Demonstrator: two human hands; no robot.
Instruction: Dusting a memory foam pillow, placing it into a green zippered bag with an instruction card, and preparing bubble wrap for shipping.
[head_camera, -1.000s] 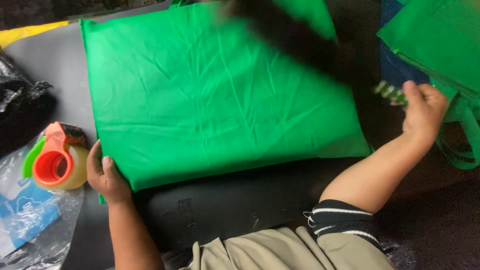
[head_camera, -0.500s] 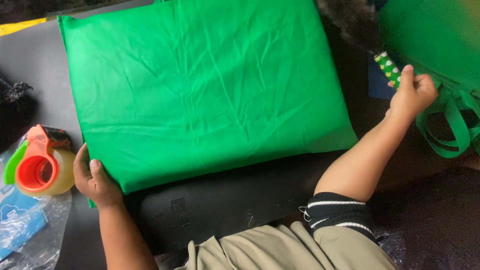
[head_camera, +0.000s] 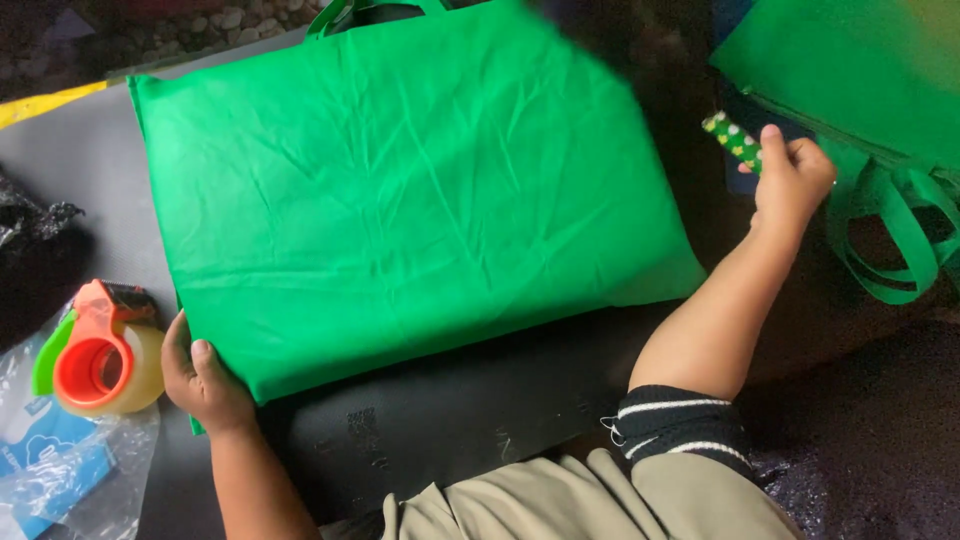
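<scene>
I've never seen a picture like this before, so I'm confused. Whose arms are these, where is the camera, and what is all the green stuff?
The camera sits on a person's head and looks down, so you see that person's own two arms. The left hand grips the corner of a big green cloth bag lying flat on a grey mat. The right hand holds a small green patterned strip. Beside the left hand is a tape dispenser, orange and green, next to clear plastic wrapping. More green bags lie at the top right.
</scene>
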